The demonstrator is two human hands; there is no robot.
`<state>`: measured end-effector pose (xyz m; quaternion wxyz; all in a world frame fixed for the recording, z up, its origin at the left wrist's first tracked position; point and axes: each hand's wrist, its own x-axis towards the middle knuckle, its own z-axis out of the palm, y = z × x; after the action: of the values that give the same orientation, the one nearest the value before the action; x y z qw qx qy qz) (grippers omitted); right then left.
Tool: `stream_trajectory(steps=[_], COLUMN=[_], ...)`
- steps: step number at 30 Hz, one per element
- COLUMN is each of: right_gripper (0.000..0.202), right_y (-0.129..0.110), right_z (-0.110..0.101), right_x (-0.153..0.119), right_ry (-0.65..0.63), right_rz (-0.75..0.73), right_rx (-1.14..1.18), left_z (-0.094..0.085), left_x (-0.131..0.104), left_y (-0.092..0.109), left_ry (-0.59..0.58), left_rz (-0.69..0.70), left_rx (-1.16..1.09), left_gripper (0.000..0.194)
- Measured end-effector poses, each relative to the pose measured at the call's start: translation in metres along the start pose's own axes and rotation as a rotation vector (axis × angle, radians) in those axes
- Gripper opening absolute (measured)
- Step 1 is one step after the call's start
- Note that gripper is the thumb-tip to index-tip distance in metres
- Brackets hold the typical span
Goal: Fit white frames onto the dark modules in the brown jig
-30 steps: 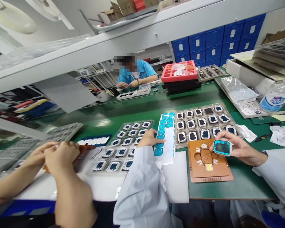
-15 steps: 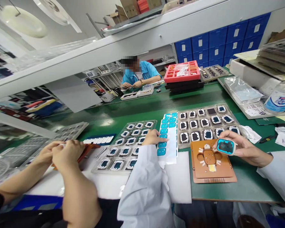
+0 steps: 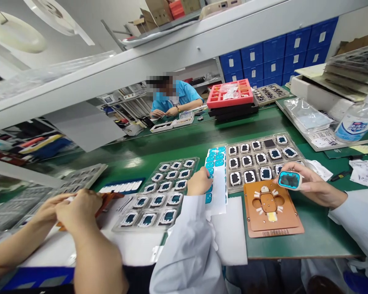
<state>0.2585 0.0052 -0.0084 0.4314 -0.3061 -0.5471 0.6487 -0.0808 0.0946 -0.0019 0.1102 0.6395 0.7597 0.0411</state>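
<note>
My right hand (image 3: 314, 188) holds a small white watch case (image 3: 288, 179) with a blue film face just above a brown fixture plate (image 3: 272, 212). My left hand (image 3: 199, 181), in a white sleeve, rests with curled fingers on a white sheet of blue stickers (image 3: 219, 171). Whether it pinches a sticker is hidden. Beyond the fixture lies a clear tray (image 3: 257, 157) of similar cases. A second tray (image 3: 162, 192) sits left of my left hand.
A co-worker's two bare hands (image 3: 73, 206) work on an orange part at the left. Another person (image 3: 171, 98) sits across the green bench. A white foam pad (image 3: 230, 232), a red tray (image 3: 230, 93) and a plastic bottle (image 3: 357, 120) are nearby.
My left hand's fingers have curled down onto the sticker sheet instead of lying stretched across it. My right hand with the case has shifted slightly up and left.
</note>
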Motion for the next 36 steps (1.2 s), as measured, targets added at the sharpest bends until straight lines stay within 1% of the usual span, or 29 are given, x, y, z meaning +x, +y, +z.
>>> stream_trajectory(steps=[3,5,7,8,9,10,12,13,14,15,17,20,21,23,25,26,29,31,34,36], right_gripper=[0.051,0.045,0.039,0.037,0.035,0.033,0.032,0.031,0.031,0.031,0.03,0.03,0.031,0.034,0.037,0.038,0.038,0.035,0.035,0.039], right_y=[0.001,0.002,0.004,0.004,0.005,0.006,0.007,0.008,0.008,0.009,0.011,0.014,0.016,0.017,0.017,0.016,0.01,0.007,0.007,0.011], right_z=[-0.002,-0.005,-0.01,-0.012,-0.014,-0.015,-0.016,-0.016,-0.016,-0.015,-0.014,-0.017,-0.02,-0.03,-0.042,-0.048,-0.062,-0.066,-0.068,-0.068], right_x=[0.004,0.007,0.011,0.013,0.015,0.017,0.02,0.021,0.021,0.022,0.022,0.023,0.025,0.032,0.045,0.053,0.079,0.093,0.108,0.113], right_ry=[0.117,0.201,0.274,0.304,0.327,0.342,0.355,0.36,0.366,0.377,0.403,0.418,0.426,0.456,0.488,0.5,0.511,0.496,0.461,0.448], right_rz=[-0.083,-0.121,-0.138,-0.145,-0.153,-0.158,-0.162,-0.164,-0.167,-0.173,-0.199,-0.251,-0.275,-0.322,-0.353,-0.358,-0.351,-0.335,-0.291,-0.256], right_rx=[0.044,0.059,0.066,0.074,0.085,0.095,0.104,0.102,0.096,0.088,0.074,0.011,-0.084,-0.388,-0.691,-0.799,-1.024,-1.2,-1.429,-1.544], left_z=[-0.002,-0.005,-0.007,-0.007,-0.007,-0.005,-0.001,0.001,0.003,0.005,0.008,0.011,0.012,0.014,0.016,0.017,0.021,0.023,0.024,0.024], left_x=[-0.011,-0.02,-0.033,-0.04,-0.047,-0.054,-0.066,-0.071,-0.075,-0.078,-0.081,-0.083,-0.083,-0.082,-0.082,-0.082,-0.082,-0.082,-0.08,-0.08], left_y=[0.011,0.021,0.033,0.039,0.045,0.05,0.059,0.063,0.066,0.068,0.071,0.072,0.072,0.071,0.071,0.071,0.072,0.074,0.074,0.074], left_ry=[0.054,0.086,0.089,0.081,0.073,0.07,0.078,0.091,0.107,0.121,0.138,0.143,0.136,0.123,0.111,0.11,0.136,0.162,0.173,0.168], left_rz=[0.081,0.196,0.346,0.444,0.573,0.73,1.095,1.261,1.386,1.459,1.524,1.52,1.514,1.507,1.505,1.51,1.544,1.578,1.614,1.614], left_rx=[-0.057,-0.13,-0.21,-0.255,-0.311,-0.375,-0.494,-0.531,-0.544,-0.531,-0.485,-0.418,-0.403,-0.391,-0.4,-0.409,-0.449,-0.471,-0.487,-0.495], left_gripper=[0.015,0.015,0.014,0.014,0.012,0.01,0.007,0.012,0.018,0.023,0.03,0.032,0.032,0.032,0.032,0.032,0.031,0.029,0.027,0.028])
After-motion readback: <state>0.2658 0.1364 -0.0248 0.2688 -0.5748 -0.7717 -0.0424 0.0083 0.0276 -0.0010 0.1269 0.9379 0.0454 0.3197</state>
